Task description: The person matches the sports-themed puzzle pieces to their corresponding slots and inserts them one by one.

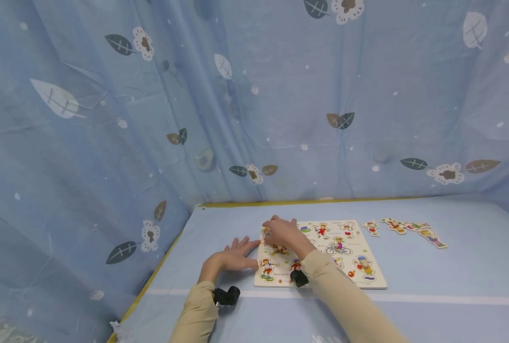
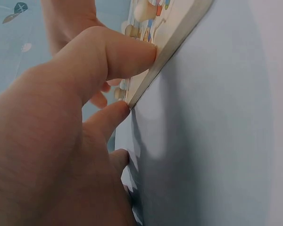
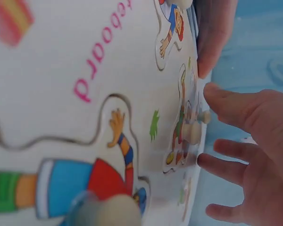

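A white wooden peg puzzle board (image 1: 380, 280) with sport figures lies on the table. My left hand (image 1: 234, 258) is beside its left edge, fingers spread; thumb (image 2: 137, 59) and index fingertip touch the board's side in the left wrist view. My right hand (image 1: 285, 234) hovers over the board's far left part, near a small figure piece (image 1: 266, 232). In the right wrist view, its thumb and fingers stand apart around a wooden knob (image 3: 205, 117). A skateboarder piece (image 1: 267, 269) is set in the near left corner. My right hand and forearm hide part of the board.
Right of the board lie several loose figure pieces, among them a small one (image 1: 371, 228) close to the edge and a long one (image 1: 432, 238) farther right. A blue patterned curtain (image 1: 289, 119) hangs behind the table. Black wrist cameras (image 1: 228, 296) sit on both beige sleeves.
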A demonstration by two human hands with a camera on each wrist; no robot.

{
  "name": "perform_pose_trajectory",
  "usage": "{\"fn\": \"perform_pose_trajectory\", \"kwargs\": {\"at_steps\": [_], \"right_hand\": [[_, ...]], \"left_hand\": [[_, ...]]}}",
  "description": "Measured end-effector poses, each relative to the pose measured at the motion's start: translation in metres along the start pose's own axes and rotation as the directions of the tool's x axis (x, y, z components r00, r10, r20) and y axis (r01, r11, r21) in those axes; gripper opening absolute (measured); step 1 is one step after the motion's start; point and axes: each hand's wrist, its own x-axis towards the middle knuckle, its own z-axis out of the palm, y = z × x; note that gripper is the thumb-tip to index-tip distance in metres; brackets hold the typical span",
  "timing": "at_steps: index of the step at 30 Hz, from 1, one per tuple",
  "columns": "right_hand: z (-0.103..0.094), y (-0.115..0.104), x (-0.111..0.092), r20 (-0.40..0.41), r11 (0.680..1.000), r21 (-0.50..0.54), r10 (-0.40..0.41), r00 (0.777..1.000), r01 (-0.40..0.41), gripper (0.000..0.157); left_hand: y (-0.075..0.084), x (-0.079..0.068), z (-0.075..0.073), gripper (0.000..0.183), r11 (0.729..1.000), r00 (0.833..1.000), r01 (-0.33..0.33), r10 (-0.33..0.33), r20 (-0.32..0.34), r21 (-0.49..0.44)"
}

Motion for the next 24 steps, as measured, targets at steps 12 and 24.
{"fn": "perform_pose_trajectory", "kwargs": {"at_steps": [12,24], "right_hand": [[-0.014,0.001,-0.016,-0.039,0.993,0.057,-0.102,0.994,0.105,0.057],[-0.026,0.012,-0.047,-0.056,0.973,0.122,-0.188,0.981,0.194,0.053]], "left_hand": [[0.001,0.000,0.001,0.085,1.000,1.000,-0.004,0.004,-0.006,0.014],[0.002,-0.002,0.002,0.084,1.000,1.000,-0.007,0.007,-0.023,0.013]]}}
